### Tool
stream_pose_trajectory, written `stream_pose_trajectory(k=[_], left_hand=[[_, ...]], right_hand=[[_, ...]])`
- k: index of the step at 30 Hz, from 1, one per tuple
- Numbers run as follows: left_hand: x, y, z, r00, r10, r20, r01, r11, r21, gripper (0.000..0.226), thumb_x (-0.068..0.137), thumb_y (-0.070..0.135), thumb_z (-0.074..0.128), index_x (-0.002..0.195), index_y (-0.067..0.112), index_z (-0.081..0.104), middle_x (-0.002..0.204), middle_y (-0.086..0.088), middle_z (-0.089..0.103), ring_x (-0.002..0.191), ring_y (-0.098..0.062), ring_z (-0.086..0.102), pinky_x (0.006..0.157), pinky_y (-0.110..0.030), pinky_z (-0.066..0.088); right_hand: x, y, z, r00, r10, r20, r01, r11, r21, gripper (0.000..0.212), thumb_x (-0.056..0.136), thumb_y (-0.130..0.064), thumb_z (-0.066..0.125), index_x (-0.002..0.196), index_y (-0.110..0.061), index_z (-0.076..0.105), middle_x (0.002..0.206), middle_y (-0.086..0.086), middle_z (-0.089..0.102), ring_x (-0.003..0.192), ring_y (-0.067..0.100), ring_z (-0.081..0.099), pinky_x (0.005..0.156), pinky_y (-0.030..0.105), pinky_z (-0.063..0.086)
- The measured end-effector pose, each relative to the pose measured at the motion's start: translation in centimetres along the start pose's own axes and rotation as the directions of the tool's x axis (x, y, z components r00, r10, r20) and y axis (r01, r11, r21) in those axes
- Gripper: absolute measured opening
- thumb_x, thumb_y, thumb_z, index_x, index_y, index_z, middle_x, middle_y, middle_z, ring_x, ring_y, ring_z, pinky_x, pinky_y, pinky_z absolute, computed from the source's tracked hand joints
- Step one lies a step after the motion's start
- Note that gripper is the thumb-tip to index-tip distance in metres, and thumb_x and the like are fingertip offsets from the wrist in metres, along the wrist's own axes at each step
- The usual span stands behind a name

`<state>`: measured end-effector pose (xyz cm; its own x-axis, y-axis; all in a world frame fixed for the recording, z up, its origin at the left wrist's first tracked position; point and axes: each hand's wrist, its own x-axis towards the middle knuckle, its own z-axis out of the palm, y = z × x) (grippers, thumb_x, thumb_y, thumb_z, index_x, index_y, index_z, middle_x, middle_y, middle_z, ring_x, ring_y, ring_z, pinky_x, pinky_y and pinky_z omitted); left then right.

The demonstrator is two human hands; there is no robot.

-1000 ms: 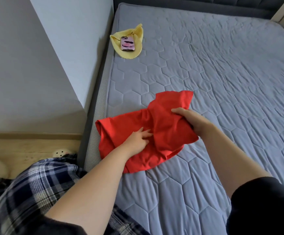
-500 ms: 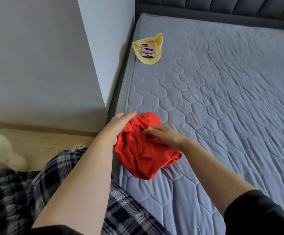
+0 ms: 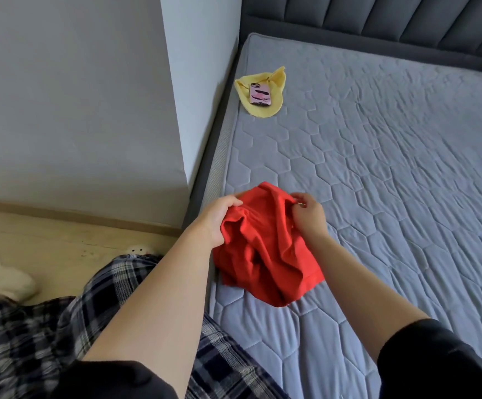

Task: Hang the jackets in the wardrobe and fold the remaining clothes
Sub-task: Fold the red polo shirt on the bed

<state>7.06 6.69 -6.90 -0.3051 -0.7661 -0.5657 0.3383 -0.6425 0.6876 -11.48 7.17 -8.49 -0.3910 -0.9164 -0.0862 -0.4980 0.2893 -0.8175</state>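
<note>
Bedroom: grey wall [image 3: 70, 96] on the left, wood floor [image 3: 61, 243] below it, grey quilted mattress [image 3: 392, 182] filling the right, dark padded headboard [image 3: 377, 21] along the top

Far left on the floor we see a white fluffy thing [image 3: 1, 277], blurred, can't tell what it is. A small white object [image 3: 140, 250] with dark dots pokes out just above our plaid trousers [image 3: 47, 341]; trousers fill the bottom left

The wall corner juts out next to the mattress edge. Near that edge, up toward the headboard, a yellow cloth [image 3: 262, 106] lies flat with a pink phone [image 3: 260, 94] resting on top of it

Our left hand [image 3: 219, 220] grips the red garment [image 3: 265, 254] at its upper left edge, fingers curled over the fabric, thumb side tucked into a fold. The garment is bunched and wrinkled, its lower part resting on the mattress close to the near left edge, its top pulled up between both hands

Our right hand [image 3: 308, 217] pinches the upper right edge of the garment, fingertips curled onto the fabric. The hands are near each other, the cloth's top edge bunched between them

Both forearms are bare, black sleeves [image 3: 435, 364] at the bottom. Mattress to the right of the garment is just wrinkled quilting
</note>
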Motion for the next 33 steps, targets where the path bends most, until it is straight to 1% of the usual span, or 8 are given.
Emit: stream_pose_trajectory(k=[3,7,12,19,24,27,30,33], left_hand=[[0.1,0.3,0.2,1.0,-0.002,0.031,0.005,0.994,-0.109,0.036,0.092,0.007,0.038,0.116,0.011,0.065,0.097,-0.011,0.069,0.084,-0.023,0.064,0.089,-0.034,0.048],[0.0,0.6,0.3,0.991,0.015,0.13,0.013,0.978,-0.209,0.028,0.086,0.018,0.046,0.101,0.005,0.066,0.09,-0.013,0.069,0.082,-0.025,0.067,0.086,-0.035,0.051],[0.4,0.1,0.3,0.995,0.014,0.101,0.007,0.98,-0.199,0.058,0.101,0.034,0.028,0.084,0.004,0.074,0.081,-0.016,0.07,0.074,-0.027,0.069,0.074,-0.035,0.049],[1.1,0.2,-0.1,0.992,0.103,-0.07,-0.113,0.982,-0.152,0.028,0.1,0.029,0.036,0.11,0.014,0.057,0.096,-0.007,0.066,0.082,-0.018,0.064,0.067,-0.03,0.051],[2.8,-1.5,-1.8,0.79,0.421,-0.446,-0.061,0.778,0.626,0.037,0.087,0.018,0.058,0.124,0.013,0.061,0.118,-0.01,0.063,0.111,-0.027,0.057,0.095,-0.037,0.047],[3.2,-2.5,-1.4,0.778,0.463,-0.425,0.051,0.627,0.777,0.066,0.082,0.033,0.068,0.14,0.015,0.042,0.136,-0.016,0.044,0.125,-0.034,0.044,0.101,-0.039,0.038],[3.3,-3.5,-1.3,0.77,0.436,-0.466,0.156,0.579,0.8,0.089,0.077,0.04,0.075,0.147,0.013,0.027,0.142,-0.019,0.036,0.13,-0.037,0.039,0.104,-0.041,0.034],[3.5,-4.0,-1.8,0.811,0.39,-0.436,0.167,0.56,0.811,0.085,0.074,0.035,0.079,0.139,0.006,0.033,0.138,-0.018,0.046,0.126,-0.034,0.046,0.1,-0.037,0.038]], right_hand=[[-0.1,-1.4,-1.1,0.999,0.014,-0.046,-0.009,0.993,0.12,0.02,0.091,-0.014,0.05,0.105,-0.009,0.065,0.092,0.004,0.062,0.07,0.012,0.057,0.063,0.013,0.041],[-1.8,-3.0,-1.9,0.94,0.002,0.341,-0.052,0.989,0.137,0.03,0.088,-0.046,0.06,0.106,-0.022,0.06,0.093,-0.007,0.062,0.081,0.008,0.06,0.074,0.027,0.047],[-2.3,-2.4,-1.2,0.866,-0.073,0.495,0.146,0.983,-0.11,0.072,0.075,-0.017,0.077,0.139,-0.02,0.044,0.124,-0.002,0.05,0.113,0.01,0.051,0.092,0.024,0.042],[1.0,-1.3,-3.9,0.994,0.013,0.109,-0.022,0.997,0.079,0.034,0.076,0.008,0.058,0.104,-0.01,0.066,0.082,0.007,0.062,0.067,0.017,0.055,0.05,0.012,0.041],[4.3,2.6,-10.2,0.845,0.305,-0.439,-0.28,0.952,0.123,0.049,0.088,-0.003,0.049,0.137,-0.003,0.043,0.137,0.017,0.049,0.126,0.029,0.047,0.101,0.032,0.036],[3.2,2.2,-9.4,0.803,0.005,-0.596,-0.064,0.995,-0.077,0.055,0.078,0.005,0.044,0.132,-0.003,0.046,0.136,0.017,0.046,0.128,0.031,0.039,0.101,0.033,0.028],[2.1,2.4,-5.1,0.914,-0.332,-0.233,0.221,0.89,-0.399,0.05,0.08,0.001,0.048,0.13,0.0,0.049,0.134,0.02,0.048,0.128,0.035,0.04,0.107,0.036,0.026],[0.8,4.9,-0.9,0.938,-0.228,0.261,0.343,0.713,-0.612,0.055,0.096,-0.026,0.044,0.148,-0.017,0.03,0.157,0.007,0.02,0.145,0.026,0.014,0.116,0.047,0.01]])
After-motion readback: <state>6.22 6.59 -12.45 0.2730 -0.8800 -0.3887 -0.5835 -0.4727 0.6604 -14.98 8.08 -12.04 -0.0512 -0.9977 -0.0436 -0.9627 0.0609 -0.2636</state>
